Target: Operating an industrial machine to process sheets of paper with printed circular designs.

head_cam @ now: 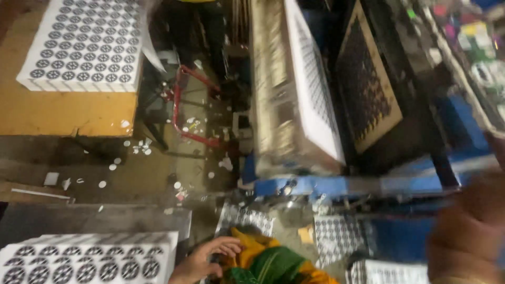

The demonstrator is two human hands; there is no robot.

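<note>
My left hand (202,259) is at the bottom middle, fingers slightly apart, resting against a yellow and green cloth (263,263). It holds nothing I can make out. My right hand (468,231) is a large blur at the lower right, close to the camera and in front of the blue frame (357,185) of a press machine; its fingers cannot be made out. A stack of white sheets printed with dark round patterns (84,260) lies just left of my left hand. On the machine's tilted plate sits another printed sheet (314,79).
A second stack of printed sheets (87,42) rests on an orange table (63,113) at the top left. A dark patterned die plate (368,87) stands right of the machine's plate. A red metal frame (179,105) and scattered round paper cut-outs (139,147) lie on the floor. Loose printed sheets (336,236) lie under the machine.
</note>
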